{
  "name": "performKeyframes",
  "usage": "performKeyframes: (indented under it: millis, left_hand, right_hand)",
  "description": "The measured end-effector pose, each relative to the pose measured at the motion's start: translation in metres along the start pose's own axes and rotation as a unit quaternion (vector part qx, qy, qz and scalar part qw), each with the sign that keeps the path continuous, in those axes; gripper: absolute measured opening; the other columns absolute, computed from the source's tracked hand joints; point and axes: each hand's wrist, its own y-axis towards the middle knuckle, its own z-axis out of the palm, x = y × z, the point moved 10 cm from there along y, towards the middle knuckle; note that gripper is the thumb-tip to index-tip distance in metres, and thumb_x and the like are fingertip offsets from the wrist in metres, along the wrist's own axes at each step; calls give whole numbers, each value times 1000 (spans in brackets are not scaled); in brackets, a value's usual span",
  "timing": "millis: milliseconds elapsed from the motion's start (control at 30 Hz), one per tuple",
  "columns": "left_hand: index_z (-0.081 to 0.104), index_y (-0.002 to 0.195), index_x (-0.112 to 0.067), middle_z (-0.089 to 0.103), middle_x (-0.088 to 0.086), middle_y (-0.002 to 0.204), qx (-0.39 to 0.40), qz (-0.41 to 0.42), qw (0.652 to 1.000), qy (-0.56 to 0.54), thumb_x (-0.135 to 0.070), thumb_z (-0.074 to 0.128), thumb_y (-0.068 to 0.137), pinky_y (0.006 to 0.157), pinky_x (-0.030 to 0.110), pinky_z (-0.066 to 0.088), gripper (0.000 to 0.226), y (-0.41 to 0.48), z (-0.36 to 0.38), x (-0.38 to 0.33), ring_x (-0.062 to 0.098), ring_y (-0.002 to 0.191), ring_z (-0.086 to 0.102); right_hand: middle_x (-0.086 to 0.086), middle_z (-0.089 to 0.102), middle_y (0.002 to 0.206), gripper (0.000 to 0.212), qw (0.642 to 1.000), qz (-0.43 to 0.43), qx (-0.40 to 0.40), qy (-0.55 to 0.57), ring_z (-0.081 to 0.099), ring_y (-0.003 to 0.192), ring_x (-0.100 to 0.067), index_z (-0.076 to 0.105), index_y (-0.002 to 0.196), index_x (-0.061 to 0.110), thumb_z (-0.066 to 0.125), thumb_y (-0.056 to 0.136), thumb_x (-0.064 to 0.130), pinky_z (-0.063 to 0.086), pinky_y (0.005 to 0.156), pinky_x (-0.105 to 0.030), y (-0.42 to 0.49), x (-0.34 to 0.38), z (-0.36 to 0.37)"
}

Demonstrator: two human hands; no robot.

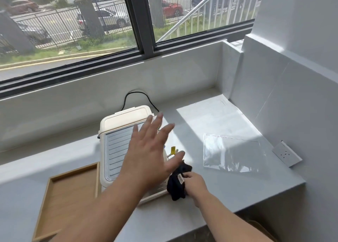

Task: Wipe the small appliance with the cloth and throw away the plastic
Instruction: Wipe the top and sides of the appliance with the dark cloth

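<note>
A cream small appliance with a grey ribbed top panel stands on the pale counter. My left hand hovers over its right part with the fingers spread and straight, holding nothing. My right hand grips a bunched black cloth against the appliance's right front side. A clear plastic bag lies flat on the counter to the right, apart from both hands.
A shallow wooden tray sits left of the appliance. A black power cord loops behind it against the white wall. A wall socket is on the right wall. The counter's front edge drops off at the lower right.
</note>
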Motion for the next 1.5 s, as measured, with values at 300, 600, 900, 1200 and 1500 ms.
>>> performKeyframes:
  millis: [300, 600, 900, 1200, 1500]
  left_hand:
    - [9, 163, -50, -2, -11, 177, 111, -159, 977, 83, -106, 8, 68, 128, 64, -4, 110, 12, 24, 129, 21, 163, -8]
    - [9, 163, -50, 1, -15, 177, 91, -154, 980, 87, -107, 7, 67, 128, 61, -6, 112, 13, 31, 133, 17, 163, -7]
    - [6, 162, -52, -2, -18, 176, 89, -154, 980, 86, -108, 8, 67, 129, 61, -6, 110, 12, 32, 135, 13, 162, -11]
    - [5, 162, -52, -4, -18, 175, 92, -159, 980, 81, -107, 8, 65, 128, 59, -10, 111, 12, 31, 133, 12, 161, -14]
    - [8, 160, -54, 0, -18, 175, 81, -161, 981, 76, -108, 11, 65, 127, 60, -11, 109, 13, 30, 134, 13, 161, -13]
  right_hand:
    - [-8, 81, 93, 16, 999, -7, 27, -26, 77, 90, -29, 82, 95, 20, 70, 91, 11, 56, 67, -32, 17, 22, 2]
    - [-17, 78, 106, 29, 996, 24, 82, 9, 72, 95, -34, 81, 105, 12, 56, 98, -1, 59, 72, -38, 62, 38, 13]
    - [-9, 59, 68, 25, 991, 69, 117, 10, 53, 73, -25, 65, 55, 20, 62, 76, 6, 42, 77, -39, 92, 63, 23]
    - [-24, 72, 89, 17, 988, -1, 135, -71, 68, 77, -33, 72, 94, 12, 58, 88, 5, 56, 73, -47, 110, 129, 52]
    - [-12, 52, 88, 13, 986, -87, 139, 12, 46, 77, -27, 58, 94, 21, 50, 89, 12, 39, 61, -35, 86, 180, 70]
